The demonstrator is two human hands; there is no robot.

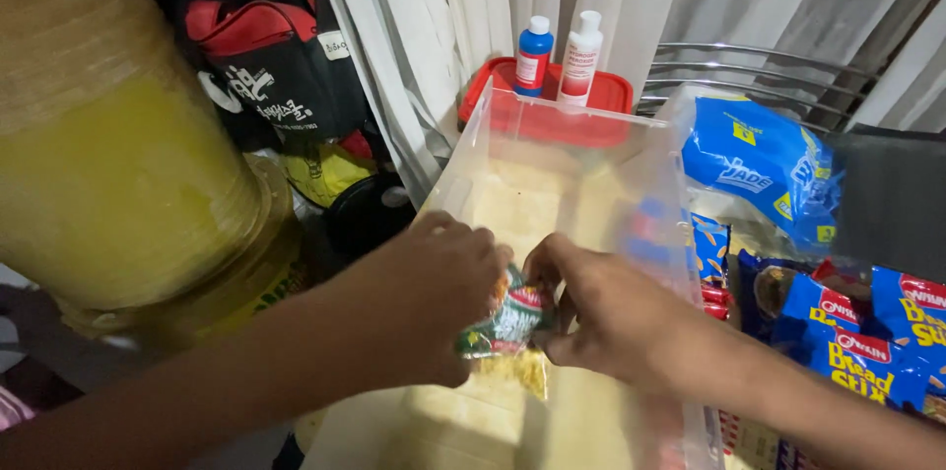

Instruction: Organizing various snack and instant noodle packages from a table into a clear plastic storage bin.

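Your left hand [434,302] and right hand [601,317] both pinched one green snack packet [507,322] over the clear plastic bin [552,184], which looked empty. Two bottles [557,56] stood on the red lid [616,91] behind.

Red lid [603,94] behind the bin, bearing a blue bottle [533,55] and a white bottle [579,58], side by side, upright. Pale curtain [453,7] behind. Large yellow container [108,155] at left. Black and red bag [276,56] hangs beside it. Blue snack packs [867,332] piled at right; wire rack [759,66] beyond.
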